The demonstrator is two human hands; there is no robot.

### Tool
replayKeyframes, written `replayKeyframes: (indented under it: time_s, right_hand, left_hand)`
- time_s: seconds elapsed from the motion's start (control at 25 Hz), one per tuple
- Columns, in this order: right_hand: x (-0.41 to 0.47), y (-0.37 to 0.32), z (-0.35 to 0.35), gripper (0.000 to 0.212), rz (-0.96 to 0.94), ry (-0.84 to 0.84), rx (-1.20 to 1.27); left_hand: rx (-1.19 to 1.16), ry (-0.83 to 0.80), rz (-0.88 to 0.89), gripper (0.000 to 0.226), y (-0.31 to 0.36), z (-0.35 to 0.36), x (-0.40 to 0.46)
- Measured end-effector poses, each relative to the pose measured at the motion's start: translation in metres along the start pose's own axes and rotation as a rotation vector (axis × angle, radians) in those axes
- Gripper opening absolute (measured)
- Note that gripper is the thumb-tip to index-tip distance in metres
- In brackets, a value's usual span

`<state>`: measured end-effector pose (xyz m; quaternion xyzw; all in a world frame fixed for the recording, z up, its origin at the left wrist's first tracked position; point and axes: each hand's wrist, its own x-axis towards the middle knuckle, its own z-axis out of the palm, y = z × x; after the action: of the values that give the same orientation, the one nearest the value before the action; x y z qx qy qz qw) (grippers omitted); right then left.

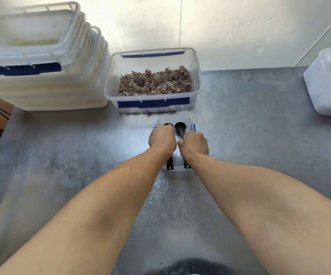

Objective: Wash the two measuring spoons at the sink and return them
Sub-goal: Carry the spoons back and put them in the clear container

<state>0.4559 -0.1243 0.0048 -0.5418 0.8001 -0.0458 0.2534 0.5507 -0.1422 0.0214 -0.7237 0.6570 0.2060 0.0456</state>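
Lying side by side at frame centre, two black measuring spoons are being gripped over a small clear box (188, 118) on the table (61, 155): left hand (161, 138) closed on the left spoon (169, 162), right hand (193, 144) closed on the right spoon (180, 127), handles pointing toward the lower edge.

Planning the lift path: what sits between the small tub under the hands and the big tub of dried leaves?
Nothing: in the head view, only a short strip of bare steel counter separates the small clear tub from the tub of dried leaves.

Scuffed steel worktop (250, 135) w/ pale wall (230, 26) behind, bright light from upper left
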Motion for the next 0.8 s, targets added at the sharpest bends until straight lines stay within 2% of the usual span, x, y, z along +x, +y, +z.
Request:
replayKeyframes:
  time_s: [0.12, 0.28, 0.36, 0.48, 0.72, 0.8]
  right_hand:
    - [-0.005, 0.007, -0.015, 0.015, -0.089, 0.013, -0.021]
    - [-0.016, 0.019, -0.026, 0.043, -0.214, -0.071, -0.121]
    - [-0.025, 0.023, -0.030, 0.051, -0.251, -0.112, -0.177]
    - [-0.043, 0.029, -0.035, 0.063, -0.266, -0.177, -0.190]
    - [-0.099, 0.048, -0.040, 0.084, -0.184, -0.348, -0.187]
    - [-0.120, 0.051, -0.042, 0.086, -0.160, -0.377, -0.176]
  left_hand:
    - [-0.002, 0.115, 0.005, 0.016, -0.007, -0.009, -0.017]
    - [0.031, 0.177, -0.004, 0.014, -0.025, -0.014, -0.042]
    - [0.025, 0.160, -0.014, 0.018, -0.034, -0.014, -0.057]
    - [0.064, 0.091, -0.017, 0.039, -0.044, -0.014, -0.080]
    - [0.030, -0.018, 0.013, 0.068, -0.059, -0.023, -0.121]
    - [-0.022, -0.142, 0.034, 0.077, -0.069, -0.020, -0.135]
